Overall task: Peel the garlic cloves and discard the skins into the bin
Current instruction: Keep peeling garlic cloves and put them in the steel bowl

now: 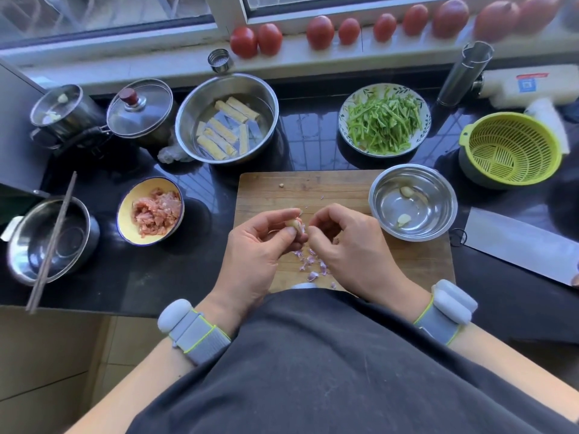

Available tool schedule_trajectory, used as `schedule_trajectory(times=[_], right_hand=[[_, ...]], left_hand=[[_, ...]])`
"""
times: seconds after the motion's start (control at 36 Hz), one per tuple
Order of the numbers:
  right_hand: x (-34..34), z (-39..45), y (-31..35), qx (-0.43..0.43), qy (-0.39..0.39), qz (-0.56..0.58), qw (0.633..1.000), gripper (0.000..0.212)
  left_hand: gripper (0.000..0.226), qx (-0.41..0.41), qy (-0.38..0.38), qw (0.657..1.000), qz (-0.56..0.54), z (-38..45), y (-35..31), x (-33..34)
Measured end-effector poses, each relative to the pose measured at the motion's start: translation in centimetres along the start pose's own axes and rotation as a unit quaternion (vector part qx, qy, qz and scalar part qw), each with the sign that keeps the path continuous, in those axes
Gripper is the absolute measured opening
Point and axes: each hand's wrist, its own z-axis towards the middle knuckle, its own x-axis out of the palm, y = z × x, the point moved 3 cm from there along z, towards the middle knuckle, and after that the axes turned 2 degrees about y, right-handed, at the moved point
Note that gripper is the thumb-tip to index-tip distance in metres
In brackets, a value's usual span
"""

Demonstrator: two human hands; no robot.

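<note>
Left hand pinching garlic clove; right hand fingertips pressed at its tip; purple skins on cutting board; two peeled cloves in steel bowl

Red tomatoes line the windowsill; on the black tabletop sit a yellow bowl of minced meat, a plate of green vegetable strips and a lime plastic colander.

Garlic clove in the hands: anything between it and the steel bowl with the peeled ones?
Nothing visible. The garlic clove sits between left hand and right hand; only bare cutting board separates it from the steel bowl.
</note>
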Motion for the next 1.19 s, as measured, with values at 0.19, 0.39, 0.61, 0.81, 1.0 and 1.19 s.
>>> schedule_trajectory(times=[0.19, 0.39, 0.61, 0.81, 1.0, 1.19], right_hand=[[0.2, 0.1, 0.3, -0.031, -0.022, -0.044, 0.998, 0.007], [0.1, 0.2, 0.3, -0.033, -0.035, -0.071, 0.996, 0.005], [0.2, 0.4, -0.2, 0.035, -0.013, 0.019, 0.999, 0.016], [0.2, 0.4, -0.6, 0.06, -0.004, 0.027, 0.998, 0.018], [-0.3, 0.9, -2.1, 0.105, -0.003, -0.081, 0.991, 0.029], [0.0, 0.6, -0.1, 0.124, 0.073, 0.118, 0.982, 0.011]], left_hand=[[0.022, 0.106, -0.015, 0.969, 0.223, -0.2, -0.9, 0.1], [0.023, 0.191, -0.002, 0.931, 0.311, -0.2, -1.4, 0.3], [0.02, 0.04, 0.01, 0.994, 0.097, 0.1, -0.4, 0.2], [0.019, -0.022, -0.008, 0.997, -0.079, 0.3, 0.1, -0.1], [0.022, -0.052, -0.003, 0.989, -0.142, 0.3, 0.3, -0.1], [0.021, -0.006, 0.001, 1.0, -0.009, 0.3, 0.3, -0.1]])
